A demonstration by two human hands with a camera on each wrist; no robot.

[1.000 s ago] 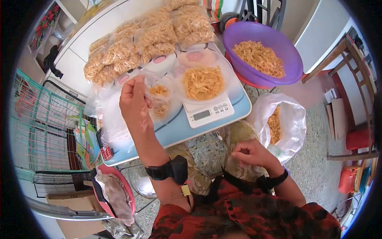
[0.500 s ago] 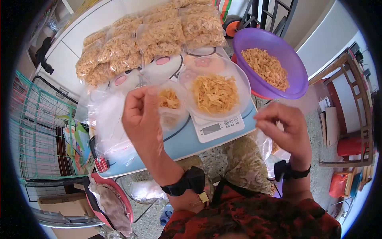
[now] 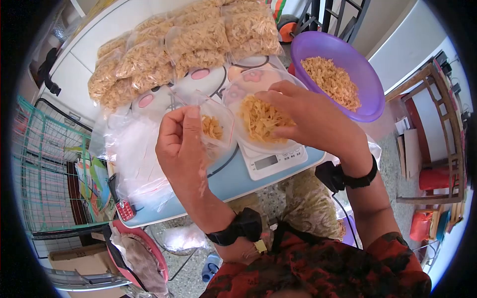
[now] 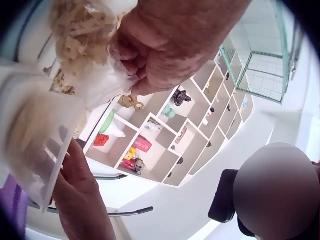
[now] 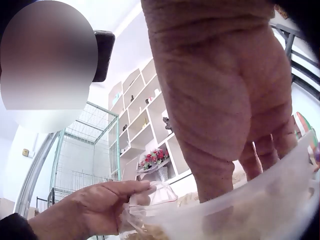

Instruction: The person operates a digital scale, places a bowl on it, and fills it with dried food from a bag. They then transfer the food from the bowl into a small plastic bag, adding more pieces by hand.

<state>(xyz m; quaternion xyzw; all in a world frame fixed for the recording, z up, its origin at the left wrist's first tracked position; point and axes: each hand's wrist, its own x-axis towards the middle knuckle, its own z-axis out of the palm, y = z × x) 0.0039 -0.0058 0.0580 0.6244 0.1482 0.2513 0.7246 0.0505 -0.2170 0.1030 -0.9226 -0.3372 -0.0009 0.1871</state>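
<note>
Scale bowl [image 3: 243, 79]: right hand [image 3: 308, 119] now inside.

This looks like a room in a home where food is packed by hand. White shelves [image 4: 165, 130] hold small ornaments and flowers [image 5: 155, 157], and wooden chairs [image 3: 437, 124] and a green wire rack [image 3: 39, 169] stand on a speckled floor [image 3: 263, 196]. The low table [image 3: 238, 179] has a cartoon print, and on it are a kitchen scale [image 3: 276, 161] and many filled bags [image 3: 189, 39] of dried strips, with a purple basin [image 3: 318, 44] beside it.
</note>
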